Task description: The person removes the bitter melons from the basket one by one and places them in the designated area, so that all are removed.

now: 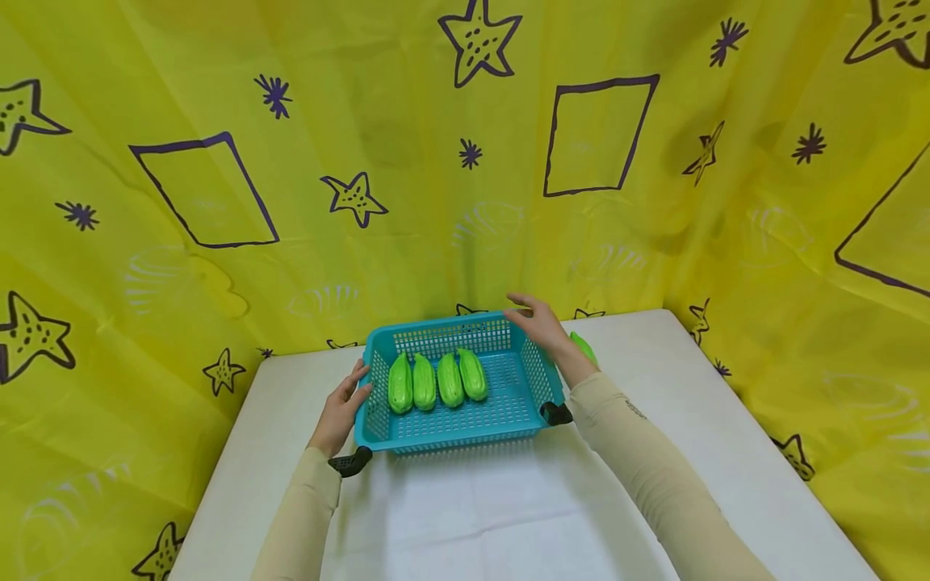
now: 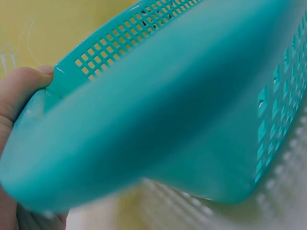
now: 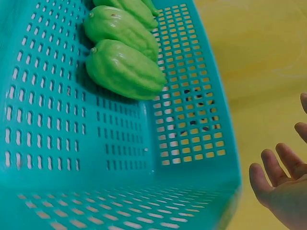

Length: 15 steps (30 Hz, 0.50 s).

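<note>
Head view shows a turquoise plastic basket [image 1: 450,444] at the centre of the frame, slightly below the middle, with perforated walls and floor. Four green ridged gourds [image 1: 450,382] lie side by side in its left and middle part, narrow ends towards the top of the frame; the right part of the basket's floor is bare. Right wrist view gives their ribbed skin from close by, in the upper middle of that frame.

At the basket's left end, the left hand [image 1: 340,411] is clamped on the rim; left wrist view has one digit pressed to the rim, at the left of the frame. Near the basket's upper right corner, the right hand [image 1: 543,324] has its fingers apart and grips nothing; right wrist view shows them at the right edge, clear of the rim.

Another green gourd [image 1: 584,349] lies just right of the basket, partly hidden by the right forearm. Beige sleeves [image 1: 647,468] reach in from the bottom of the frame, and a black wrist device [image 1: 351,462] shows at the basket's lower left corner. Beneath is a white desk [image 1: 479,516]; behind, yellow sheeting [image 1: 407,105] bears purple stars and four-sided outlines.
</note>
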Available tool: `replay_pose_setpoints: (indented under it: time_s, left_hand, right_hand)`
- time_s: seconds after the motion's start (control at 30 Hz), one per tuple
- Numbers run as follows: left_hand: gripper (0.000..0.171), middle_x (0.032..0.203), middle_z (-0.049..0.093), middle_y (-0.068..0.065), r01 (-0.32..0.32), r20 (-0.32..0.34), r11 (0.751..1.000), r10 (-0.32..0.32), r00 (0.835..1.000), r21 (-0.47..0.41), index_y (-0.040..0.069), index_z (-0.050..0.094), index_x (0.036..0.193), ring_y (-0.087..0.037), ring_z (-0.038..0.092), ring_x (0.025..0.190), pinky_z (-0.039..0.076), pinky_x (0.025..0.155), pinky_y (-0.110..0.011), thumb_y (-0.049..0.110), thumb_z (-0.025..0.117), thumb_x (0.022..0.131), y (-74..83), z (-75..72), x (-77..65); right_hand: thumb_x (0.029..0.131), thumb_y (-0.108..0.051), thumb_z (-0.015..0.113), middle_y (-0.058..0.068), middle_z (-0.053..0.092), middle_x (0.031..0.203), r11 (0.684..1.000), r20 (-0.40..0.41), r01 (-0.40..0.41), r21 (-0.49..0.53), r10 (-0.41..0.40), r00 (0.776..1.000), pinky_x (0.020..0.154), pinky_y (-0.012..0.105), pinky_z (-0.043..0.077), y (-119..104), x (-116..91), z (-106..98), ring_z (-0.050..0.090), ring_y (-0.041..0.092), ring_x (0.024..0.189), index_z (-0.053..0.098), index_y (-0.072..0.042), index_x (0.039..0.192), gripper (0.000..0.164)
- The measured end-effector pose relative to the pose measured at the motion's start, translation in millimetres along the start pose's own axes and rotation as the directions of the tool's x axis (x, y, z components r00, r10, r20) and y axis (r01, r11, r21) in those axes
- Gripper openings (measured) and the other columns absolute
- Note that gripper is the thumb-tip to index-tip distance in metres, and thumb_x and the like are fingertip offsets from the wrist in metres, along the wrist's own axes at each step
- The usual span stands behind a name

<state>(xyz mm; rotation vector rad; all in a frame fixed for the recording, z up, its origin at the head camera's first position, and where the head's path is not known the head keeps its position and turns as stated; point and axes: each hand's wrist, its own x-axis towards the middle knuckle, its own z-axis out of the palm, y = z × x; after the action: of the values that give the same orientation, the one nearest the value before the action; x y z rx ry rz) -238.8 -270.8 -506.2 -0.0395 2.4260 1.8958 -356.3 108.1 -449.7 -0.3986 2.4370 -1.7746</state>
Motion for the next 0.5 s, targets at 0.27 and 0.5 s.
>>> replay_pose_setpoints:
  time_s: [0.27, 0.5]
  left_hand:
    - [0.053, 0.163, 0.012, 0.004, 0.024, 0.006, 1.000, -0.024, 1.000, 0.003, 0.008, 0.031, 0.154, -0.025, 0.001, 0.150, 0.012, 0.119, -0.050, 0.019, 0.048, 0.105, 16.2, 2.3, -7.1]
    - [0.053, 0.163, 0.013, 0.004, 0.023, 0.002, 1.000, -0.023, 1.000, 0.006, 0.008, 0.031, 0.154, -0.025, 0.002, 0.150, 0.013, 0.119, -0.050, 0.020, 0.048, 0.104, 15.2, 3.1, -6.5]
  right_hand:
    - [0.100, -0.027, 0.057, 0.020, 0.036, 0.152, 0.999, 0.023, -0.048, -0.009, 0.048, 0.999, 0.105, 0.056, 0.038, 5, 8, 15, 0.042, 0.038, 0.132, 0.041, -0.008, 0.149, 0.054]
    - [0.099, -0.031, 0.060, 0.014, 0.039, 0.152, 0.997, 0.062, -0.068, -0.040, 0.070, 0.996, 0.103, 0.054, 0.041, 12, 16, 29, 0.044, 0.036, 0.132, 0.046, -0.011, 0.147, 0.054]
